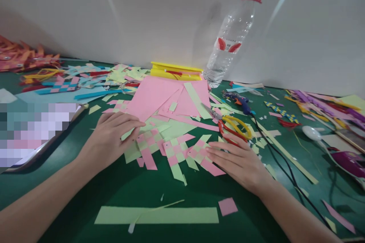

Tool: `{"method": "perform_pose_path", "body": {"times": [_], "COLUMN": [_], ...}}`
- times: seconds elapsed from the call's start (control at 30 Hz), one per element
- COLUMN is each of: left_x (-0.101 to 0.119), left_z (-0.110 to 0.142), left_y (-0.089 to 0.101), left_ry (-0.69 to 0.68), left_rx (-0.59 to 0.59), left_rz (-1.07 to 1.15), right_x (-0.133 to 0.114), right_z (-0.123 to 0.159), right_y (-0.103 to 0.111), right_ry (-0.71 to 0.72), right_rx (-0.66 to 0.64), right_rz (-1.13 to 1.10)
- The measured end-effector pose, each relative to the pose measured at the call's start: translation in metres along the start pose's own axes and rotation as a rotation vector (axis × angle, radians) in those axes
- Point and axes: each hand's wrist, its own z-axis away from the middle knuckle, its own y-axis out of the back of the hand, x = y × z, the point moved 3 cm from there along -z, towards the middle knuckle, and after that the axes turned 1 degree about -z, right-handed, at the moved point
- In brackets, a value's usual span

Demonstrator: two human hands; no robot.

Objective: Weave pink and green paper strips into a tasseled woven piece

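Right hand (238,161) open, fingertips lying on rightmost woven paper fish (199,152), left hand (110,134) loosely curled, grip unclear; light, flat pressure best protects the weave.

A handicraft workplace, seen at one green tabletop (171,231); whether it belongs to a workshop, classroom or home cannot be told. Between the left hand (114,133) and the right hand (239,155) lie woven paper fish (174,151) in pink and pale green; just beyond the right hand's fingers are scissors (235,126), with a blue glue gun (241,101) farther out; past both hands are pink sheets (156,93) and, behind them, a plain pale wall (142,19); paper offcuts (119,74) litter the surface beyond the left hand.
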Motion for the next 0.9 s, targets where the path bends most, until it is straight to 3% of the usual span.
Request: {"method": "perform_pose_path", "body": {"times": [0.33,0.53,0.7,0.9], "left_x": [-0.002,-0.003,0.021,0.056], "left_z": [0.002,0.001,-0.001,0.002], "left_y": [-0.003,-0.005,-0.001,0.0], "left_ry": [-0.008,-0.025,-0.184,-0.311], "left_rx": [-0.071,-0.016,-0.007,-0.204], "left_rz": [0.038,0.11,0.239,0.436], "right_x": [-0.007,-0.006,-0.006,-0.006], "right_z": [-0.007,-0.004,-0.006,-0.012], "right_y": [0.004,0.012,0.011,-0.006], "right_ry": [0.009,-0.023,-0.064,-0.25], "right_rx": [-0.1,-0.079,-0.005,-0.195], "right_rz": [0.064,-0.087,-0.125,-0.178]}}
